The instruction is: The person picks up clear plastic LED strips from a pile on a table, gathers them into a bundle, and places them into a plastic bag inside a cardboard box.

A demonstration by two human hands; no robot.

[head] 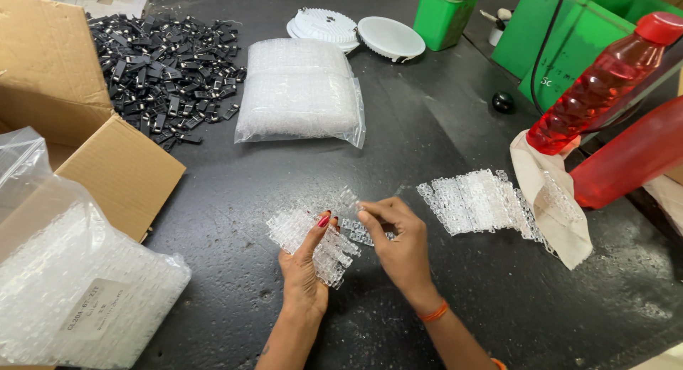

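- The left hand (304, 260) is raised just above the dark grey desk (455, 149) near its front edge, fingers clamped on a strip of small clear plastic clips (313, 235).
- The right hand (398, 245) is just beside it, thumb and fingertips pinched together on the end of that strip; an orange band circles the wrist.
- A flat layer of loose clear plastic clips (473, 199) lies well to the right, partly on a beige cloth (551, 199).
- Two red plastic bottles (605, 85) lie tilted at the right edge, over the cloth.
- A sealed clear bag of clear clips (299, 92) sits toward the middle of the back half.
- A heap of small black plastic parts (163, 64) fills the far left corner.
- Two round white lamp housings (356, 32) rest by the far edge, beside green plastic bins (445, 14).
- An open brown cardboard box (64, 121) holding a large clear bag of clips (78, 284) occupies the left edge.
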